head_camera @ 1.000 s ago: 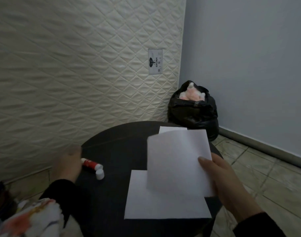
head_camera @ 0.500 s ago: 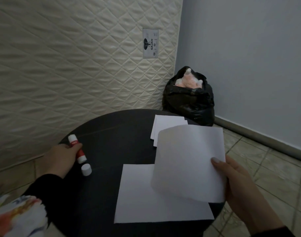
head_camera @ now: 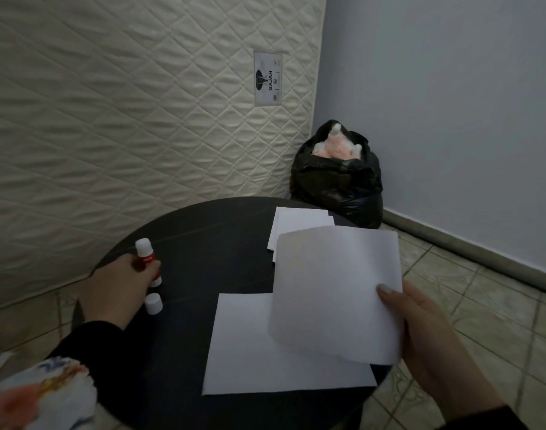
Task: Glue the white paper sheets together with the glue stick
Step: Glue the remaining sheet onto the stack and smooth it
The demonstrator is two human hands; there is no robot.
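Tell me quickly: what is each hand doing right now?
Left hand: grips the red-and-white glue stick.
Right hand: holds the raised white paper sheet.

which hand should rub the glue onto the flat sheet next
Left. The left hand already grips the uncapped glue stick, its cap on the table. The right hand is busy holding the lifted sheet above the flat sheet.

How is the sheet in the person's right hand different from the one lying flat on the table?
The held sheet is lifted off the table and curls along its lower edge; the flat sheet lies level on the tabletop. The right hand pinches the held sheet at its right edge, while no hand touches the flat sheet. The held sheet partly covers the flat one from this view. Both are plain white paper.
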